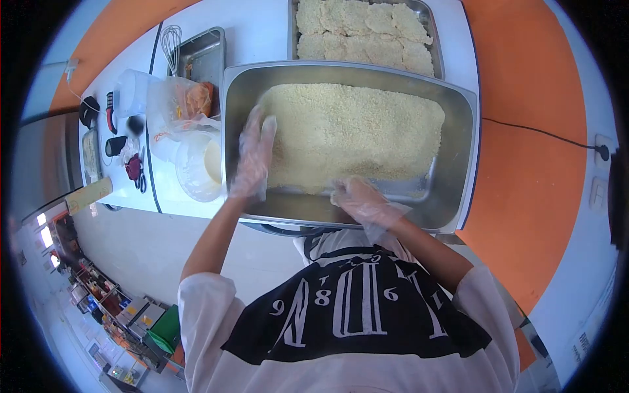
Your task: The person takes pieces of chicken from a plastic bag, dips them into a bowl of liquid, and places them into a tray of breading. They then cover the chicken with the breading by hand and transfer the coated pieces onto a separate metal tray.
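A deep steel pan [460, 141] holds a thick bed of pale breadcrumbs [360, 128]. Both my hands wear clear plastic gloves. My left hand [254, 156] is inside the pan at its left end, fingers stretched out and slightly blurred, beside the crumbs. At the near edge of the crumb bed, my right hand [362, 200] has its fingers curled in; crumbs cling to the glove, and whatever the fingers hold is hidden. Behind the pan, flat breaded pieces [363, 34] lie in rows on a metal tray [438, 49].
Left of the pan stand a white tub [196, 167] with pale liquid, plastic bags [171, 108], and a small metal tray [208, 54] with a whisk [171, 47]. Scissors [139, 177] lie farther left. A black cable [540, 132] runs to a wall socket on the right.
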A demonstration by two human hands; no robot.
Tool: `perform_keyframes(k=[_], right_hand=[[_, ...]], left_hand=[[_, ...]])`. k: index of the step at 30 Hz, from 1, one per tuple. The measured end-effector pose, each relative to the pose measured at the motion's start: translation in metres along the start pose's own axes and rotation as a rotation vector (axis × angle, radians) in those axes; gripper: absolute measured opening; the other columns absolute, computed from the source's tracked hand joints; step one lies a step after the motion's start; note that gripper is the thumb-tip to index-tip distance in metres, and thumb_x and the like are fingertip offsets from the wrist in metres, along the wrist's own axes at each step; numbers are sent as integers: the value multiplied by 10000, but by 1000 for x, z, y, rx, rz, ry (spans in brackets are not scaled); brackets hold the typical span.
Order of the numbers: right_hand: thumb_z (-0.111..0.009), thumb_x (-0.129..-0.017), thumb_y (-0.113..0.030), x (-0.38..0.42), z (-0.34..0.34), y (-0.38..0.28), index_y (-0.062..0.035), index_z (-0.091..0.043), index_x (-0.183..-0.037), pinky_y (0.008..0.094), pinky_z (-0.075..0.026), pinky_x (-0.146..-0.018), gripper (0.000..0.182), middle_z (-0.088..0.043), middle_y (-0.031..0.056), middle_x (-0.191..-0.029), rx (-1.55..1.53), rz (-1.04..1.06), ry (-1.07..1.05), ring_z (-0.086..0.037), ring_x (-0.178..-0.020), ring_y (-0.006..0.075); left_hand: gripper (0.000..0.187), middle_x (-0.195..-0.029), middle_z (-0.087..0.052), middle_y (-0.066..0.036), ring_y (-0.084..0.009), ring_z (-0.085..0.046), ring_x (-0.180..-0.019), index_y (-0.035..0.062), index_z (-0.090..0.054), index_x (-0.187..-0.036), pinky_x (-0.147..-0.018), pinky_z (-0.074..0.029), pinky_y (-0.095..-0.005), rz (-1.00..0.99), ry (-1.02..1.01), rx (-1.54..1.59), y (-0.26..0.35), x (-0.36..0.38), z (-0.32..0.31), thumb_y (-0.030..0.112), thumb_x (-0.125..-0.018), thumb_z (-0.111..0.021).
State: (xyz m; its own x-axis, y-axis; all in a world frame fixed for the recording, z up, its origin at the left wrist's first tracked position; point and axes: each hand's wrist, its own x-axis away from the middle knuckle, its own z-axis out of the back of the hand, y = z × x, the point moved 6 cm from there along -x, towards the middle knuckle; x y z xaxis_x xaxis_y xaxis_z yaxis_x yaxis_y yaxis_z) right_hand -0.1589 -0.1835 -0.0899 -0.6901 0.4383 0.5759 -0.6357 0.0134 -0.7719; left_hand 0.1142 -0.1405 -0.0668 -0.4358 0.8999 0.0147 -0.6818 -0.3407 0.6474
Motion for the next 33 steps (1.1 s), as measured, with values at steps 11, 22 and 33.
perform_keyframes(k=[11, 22, 33], right_hand=[[-576, -1011, -323, 40, 50, 16, 20, -701, -1305, 450, -518, -1046, 469, -744, 270, -1207, 3, -108, 81, -712, -1180, 399], [-655, -1030, -263, 40, 54, 49, 64, -617, -1428, 395, -498, -1108, 517, -699, 256, -1380, -317, -206, 131, -680, -1287, 320], [-678, -1018, -237, 39, 58, 46, 74, -618, -1414, 375, -511, -1084, 507, -725, 239, -1319, -417, -146, 198, -694, -1239, 275]], left_hand=[[578, -1664, -457, -183, -385, -370, -1569, 60, -467, -1615, -1290, -255, -555, -418, -117, -462, 23, -34, -74, 343, -1112, -491], [758, -1713, -377, -169, -397, -255, -1620, 84, -342, -1683, -1319, -139, -616, -412, -267, -584, 15, -47, -67, 454, -1050, -534], [1027, -1734, -266, -268, -439, -163, -1636, -23, -266, -1681, -1331, -50, -599, -417, -395, -521, 19, -10, -66, 654, -967, -561]])
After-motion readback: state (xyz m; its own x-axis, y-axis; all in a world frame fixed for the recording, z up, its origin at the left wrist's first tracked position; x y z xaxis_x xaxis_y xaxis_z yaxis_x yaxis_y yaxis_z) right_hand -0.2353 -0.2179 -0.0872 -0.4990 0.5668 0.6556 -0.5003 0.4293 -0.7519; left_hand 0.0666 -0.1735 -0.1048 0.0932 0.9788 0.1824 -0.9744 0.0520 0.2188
